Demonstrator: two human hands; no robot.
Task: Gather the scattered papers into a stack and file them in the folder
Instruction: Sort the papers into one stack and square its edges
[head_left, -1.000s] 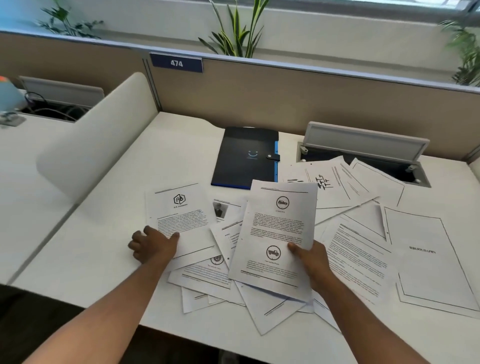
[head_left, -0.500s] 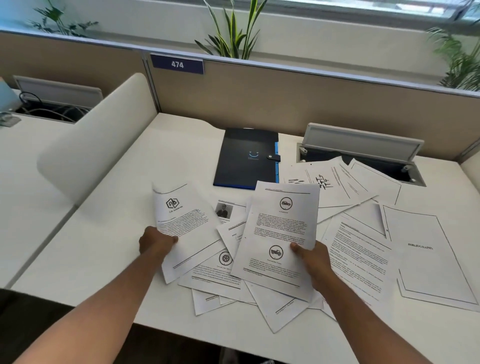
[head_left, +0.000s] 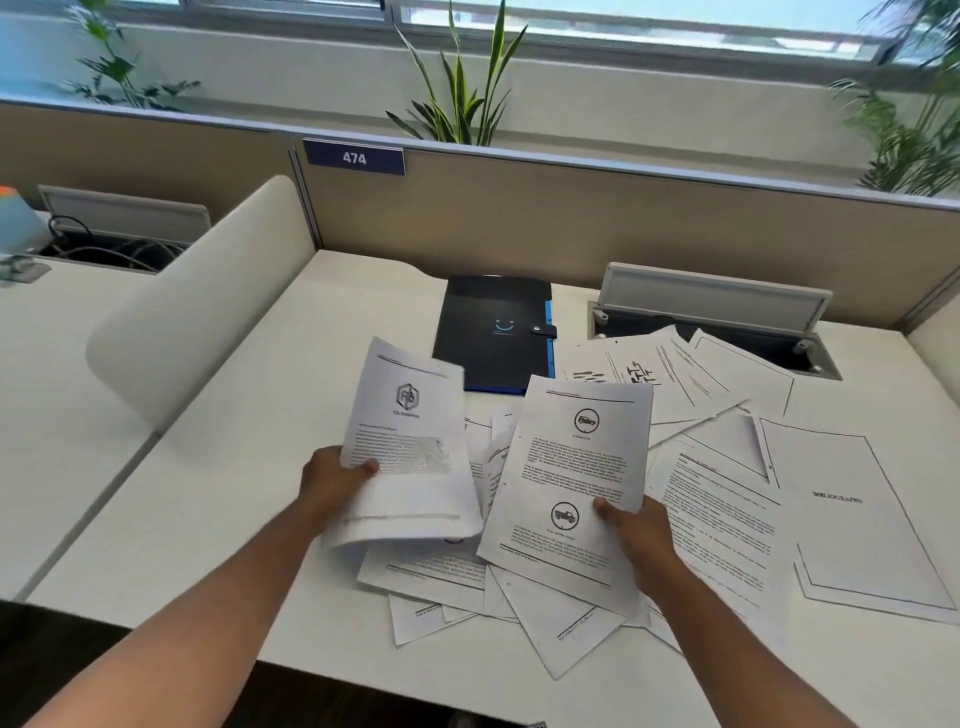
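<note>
Several printed white papers (head_left: 722, 525) lie scattered and overlapping on the white desk (head_left: 249, 467). My left hand (head_left: 332, 483) grips a sheet with a hexagon logo (head_left: 410, 441) by its left edge, lifted off the desk and blurred. My right hand (head_left: 634, 525) pinches a sheet with car and truck icons (head_left: 576, 467) at its lower right, thumb on top. A closed black folder with a blue edge and snap strap (head_left: 493, 332) lies flat behind the papers, apart from both hands.
An open cable tray with a raised grey lid (head_left: 711, 301) sits at the back right, some sheets overlapping its rim. A white curved divider (head_left: 192, 306) stands at left. A beige partition (head_left: 571, 218) closes the back. More sheets, one headed bibliography (head_left: 852, 514), lie at right.
My left hand took the hexagon-logo sheet off the desk and raised it up and to the right, toward the sheet in my right hand. My right hand kept its hold and barely moved.
</note>
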